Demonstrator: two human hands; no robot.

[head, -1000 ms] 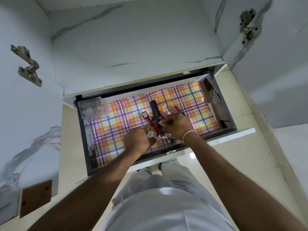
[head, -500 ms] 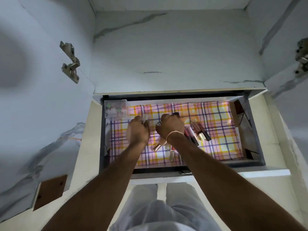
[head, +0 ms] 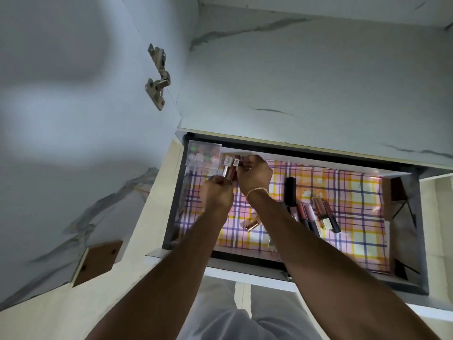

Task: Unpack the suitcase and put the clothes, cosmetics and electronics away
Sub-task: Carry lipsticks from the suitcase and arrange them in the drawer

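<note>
No legible text, brand, number or sign appears. The small label panels on the caps of the cosmetic tubes (head: 230,165), just right of the clear box (head: 203,157) in the drawer (head: 175,200), are too blurred to read.

Marble-look cabinet and open door

A metal hinge (head: 158,77) sits on the cabinet door (head: 73,106); a brown wooden block (head: 98,261) lies lower left; plaid liner (head: 343,204) covers the drawer (head: 171,204) bottom.
</note>
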